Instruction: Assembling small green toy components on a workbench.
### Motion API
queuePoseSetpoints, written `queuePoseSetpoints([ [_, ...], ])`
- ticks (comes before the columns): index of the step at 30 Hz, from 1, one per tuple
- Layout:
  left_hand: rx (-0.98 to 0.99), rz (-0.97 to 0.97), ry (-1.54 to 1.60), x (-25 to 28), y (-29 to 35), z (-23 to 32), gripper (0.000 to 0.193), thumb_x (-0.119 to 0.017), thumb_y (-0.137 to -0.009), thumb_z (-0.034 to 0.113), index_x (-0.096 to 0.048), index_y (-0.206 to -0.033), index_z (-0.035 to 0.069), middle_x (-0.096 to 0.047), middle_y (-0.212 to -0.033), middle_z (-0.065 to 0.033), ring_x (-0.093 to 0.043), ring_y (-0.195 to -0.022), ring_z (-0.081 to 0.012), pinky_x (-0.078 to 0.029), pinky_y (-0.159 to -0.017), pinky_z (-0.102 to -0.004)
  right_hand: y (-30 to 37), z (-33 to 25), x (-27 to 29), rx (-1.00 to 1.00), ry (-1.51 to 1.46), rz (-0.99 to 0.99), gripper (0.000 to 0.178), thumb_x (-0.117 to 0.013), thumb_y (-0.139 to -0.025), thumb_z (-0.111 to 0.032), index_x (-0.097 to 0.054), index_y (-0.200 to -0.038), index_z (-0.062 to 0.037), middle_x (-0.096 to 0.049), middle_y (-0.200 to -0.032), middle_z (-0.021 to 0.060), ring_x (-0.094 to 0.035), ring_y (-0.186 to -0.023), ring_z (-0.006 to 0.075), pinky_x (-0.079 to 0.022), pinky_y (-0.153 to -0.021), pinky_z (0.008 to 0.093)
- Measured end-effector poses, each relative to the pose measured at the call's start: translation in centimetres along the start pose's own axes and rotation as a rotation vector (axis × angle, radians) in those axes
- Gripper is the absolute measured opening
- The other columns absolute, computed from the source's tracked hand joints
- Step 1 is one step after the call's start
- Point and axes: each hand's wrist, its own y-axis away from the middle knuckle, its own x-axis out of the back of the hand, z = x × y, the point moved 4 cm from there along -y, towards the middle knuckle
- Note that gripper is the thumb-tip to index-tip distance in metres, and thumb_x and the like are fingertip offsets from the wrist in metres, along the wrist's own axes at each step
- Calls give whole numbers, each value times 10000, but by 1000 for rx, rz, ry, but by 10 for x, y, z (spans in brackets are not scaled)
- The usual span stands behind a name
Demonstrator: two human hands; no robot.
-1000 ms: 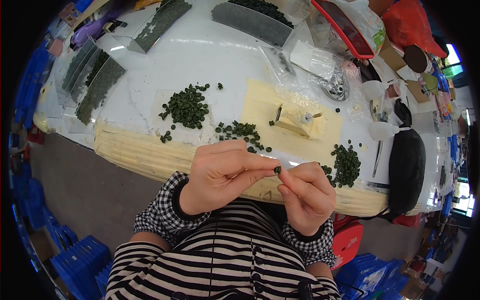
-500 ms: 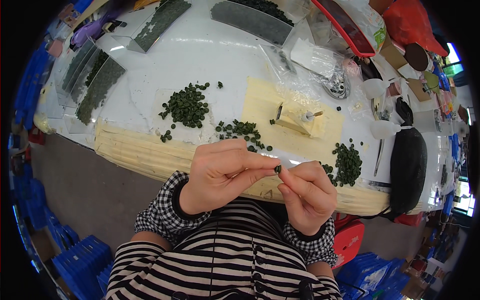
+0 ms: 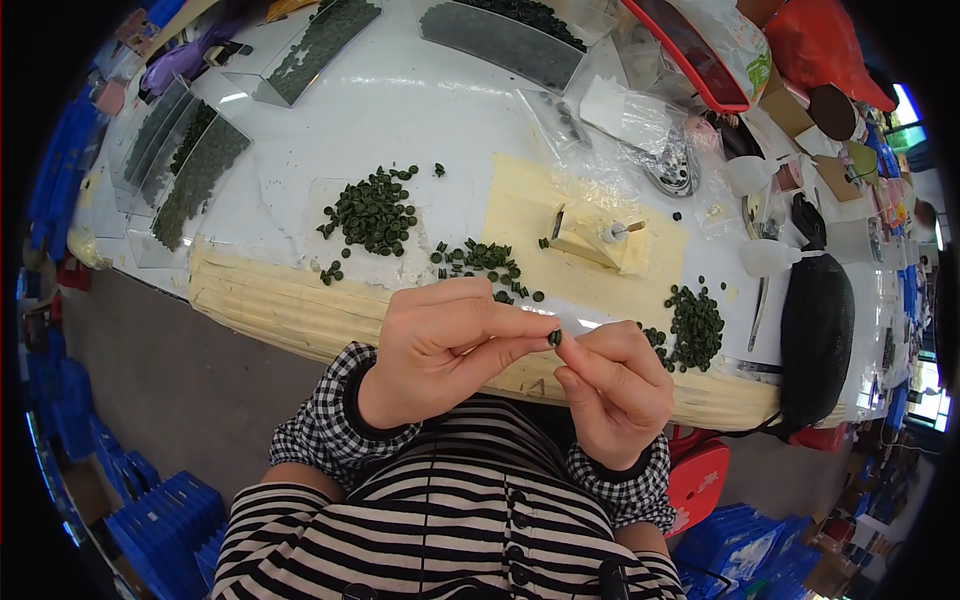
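Observation:
Between the thumb and forefinger of my left hand is pinched a small round dark green piece, held just above the table's front edge. The forefinger of my right hand touches the piece from the right, its fingers curled; whether it also grips the piece I cannot make out. Beyond my hands lies a small loose group of green pieces. A bigger heap of them is to the left, and another heap lies right of my right hand.
A yellowish block with a small white-capped nozzle stands on a yellow sheet. Clear bins of green pieces are at the back. On the right are white squeeze bottles, tweezers, a black pouch and a red-framed case.

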Motion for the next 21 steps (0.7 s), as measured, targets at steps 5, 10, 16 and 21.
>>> queuePoseSetpoints([
  [5, 7, -14, -1, 1, 0, 1, 232, -752, -709, -9, -730, -934, 42, -495, -560, 2, -401, -486, -76, -290, -442, -224, 0, -1, 0, -5, -2, -6, 369, -759, -675, 39, -701, -1033, -27, -625, -796, 51, -571, -678, 175, -448, -611, 273],
  [10, 39, -47, 20, 3, 0, 1, 223, -749, -728, -7, -724, -945, 38, -513, -586, -21, -430, -506, -105, -314, -452, -242, -1, 0, 0, -18, -23, -8, 363, -745, -685, 52, -700, -1037, -25, -626, -804, 56, -569, -684, 173, -444, -614, 268],
  [16, 1, 16, -29, 2, 0, 4, 199, -795, -684, 12, -718, -865, 36, -567, -624, -30, -456, -504, -98, -318, -434, -236, -1, 3, 1, -56, -47, 12, 339, -709, -722, 71, -693, -1048, -18, -629, -820, 61, -566, -698, 165, -437, -618, 255],
  [21, -2, 25, -45, 2, -1, 6, 189, -806, -673, 11, -706, -832, 36, -579, -633, -29, -458, -499, -93, -313, -425, -232, -1, 6, -1, -93, -69, 18, 320, -686, -746, 82, -691, -1052, -13, -630, -831, 71, -565, -705, 154, -437, -614, 243],
])
